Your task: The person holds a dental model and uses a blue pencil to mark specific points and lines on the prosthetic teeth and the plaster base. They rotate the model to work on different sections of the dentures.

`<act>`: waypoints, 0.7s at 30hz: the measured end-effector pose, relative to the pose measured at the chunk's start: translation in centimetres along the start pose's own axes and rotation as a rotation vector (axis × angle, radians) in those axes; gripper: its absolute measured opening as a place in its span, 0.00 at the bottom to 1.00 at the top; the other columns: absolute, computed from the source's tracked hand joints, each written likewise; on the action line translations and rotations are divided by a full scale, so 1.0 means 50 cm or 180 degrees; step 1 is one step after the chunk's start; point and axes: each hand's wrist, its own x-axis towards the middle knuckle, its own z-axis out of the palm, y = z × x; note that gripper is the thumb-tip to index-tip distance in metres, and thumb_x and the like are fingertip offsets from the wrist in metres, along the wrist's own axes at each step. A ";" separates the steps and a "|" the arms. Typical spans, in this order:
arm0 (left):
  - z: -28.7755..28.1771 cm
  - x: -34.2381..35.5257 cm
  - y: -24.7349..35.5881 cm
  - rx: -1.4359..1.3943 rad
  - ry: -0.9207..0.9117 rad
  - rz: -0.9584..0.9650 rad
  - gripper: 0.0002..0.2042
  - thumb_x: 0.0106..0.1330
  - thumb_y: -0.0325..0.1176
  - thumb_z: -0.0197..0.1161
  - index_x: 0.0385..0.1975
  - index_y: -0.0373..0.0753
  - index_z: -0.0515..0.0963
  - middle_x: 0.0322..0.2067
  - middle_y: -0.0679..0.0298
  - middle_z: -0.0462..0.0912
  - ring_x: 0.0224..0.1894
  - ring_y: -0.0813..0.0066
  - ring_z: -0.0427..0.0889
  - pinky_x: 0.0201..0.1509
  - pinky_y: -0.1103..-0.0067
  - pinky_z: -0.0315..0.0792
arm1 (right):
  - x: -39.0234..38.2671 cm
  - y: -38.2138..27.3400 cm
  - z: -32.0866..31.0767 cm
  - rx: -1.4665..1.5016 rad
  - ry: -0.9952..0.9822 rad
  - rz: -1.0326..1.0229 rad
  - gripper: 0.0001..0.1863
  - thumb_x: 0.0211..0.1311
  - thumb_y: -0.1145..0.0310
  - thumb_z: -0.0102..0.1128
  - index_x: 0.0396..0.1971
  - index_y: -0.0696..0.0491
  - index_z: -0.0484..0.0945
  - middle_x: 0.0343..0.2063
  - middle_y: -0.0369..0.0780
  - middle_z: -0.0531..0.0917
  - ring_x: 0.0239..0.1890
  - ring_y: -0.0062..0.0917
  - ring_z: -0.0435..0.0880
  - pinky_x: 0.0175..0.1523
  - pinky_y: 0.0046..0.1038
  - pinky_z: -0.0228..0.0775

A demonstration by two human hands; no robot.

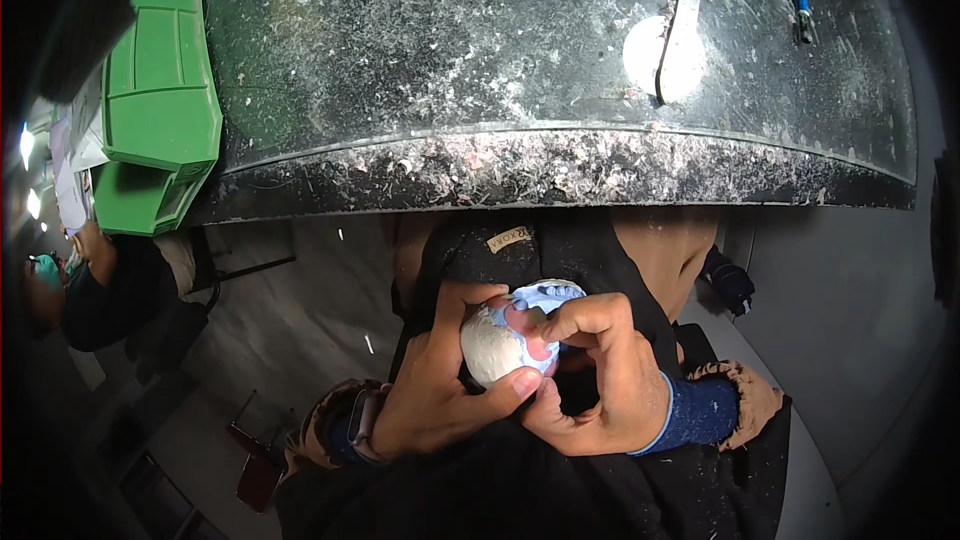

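Above my lap, my left hand [432, 392] is closed around a white and blue dental cast [490, 352], its thumb along the near side. Tooth shapes in blue [562, 291] show at the cast's far edge. A smooth pink piece [541, 348], which looks like wax or denture base, lies over part of the blue area. My right hand [612, 385] is closed at the cast's right side, with its bent forefinger pressed on the pink piece and its thumb at the near edge. The right fingers hide part of the cast.
A dark bench [400, 60] strewn with white and pink shavings runs across the far side. On it are a bright round lamp [680, 60] with a pale arm and a blue pen-like tool [800, 0]. Green bins [160, 90] stand left. Another person [110, 290] sits at far left.
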 end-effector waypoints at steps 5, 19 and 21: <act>-0.001 0.004 0.031 0.0794 -0.0057 0.0369 0.31 0.43 0.43 0.68 0.45 0.35 0.63 0.34 0.55 0.77 0.33 0.62 0.79 0.43 0.73 0.71 | 0.006 -0.013 -0.069 0.1004 -0.0716 0.0926 0.26 0.43 0.81 0.55 0.42 0.59 0.52 0.32 0.45 0.76 0.39 0.24 0.78 0.41 0.24 0.72; 0.019 0.024 0.068 0.2238 -0.0571 0.1418 0.33 0.30 0.50 0.74 0.37 0.39 0.74 0.20 0.66 0.78 0.22 0.75 0.78 0.38 0.78 0.71 | -0.016 -0.023 -0.115 0.2088 -0.1095 0.2413 0.31 0.41 0.83 0.59 0.43 0.53 0.50 0.29 0.39 0.76 0.34 0.16 0.75 0.37 0.17 0.69; 0.021 0.015 0.063 0.2281 -0.0643 0.1298 0.33 0.32 0.54 0.70 0.40 0.43 0.73 0.23 0.67 0.77 0.27 0.71 0.76 0.41 0.77 0.71 | -0.019 -0.026 -0.112 0.1761 -0.1119 0.2220 0.30 0.40 0.82 0.59 0.42 0.54 0.50 0.28 0.39 0.76 0.33 0.16 0.75 0.36 0.18 0.69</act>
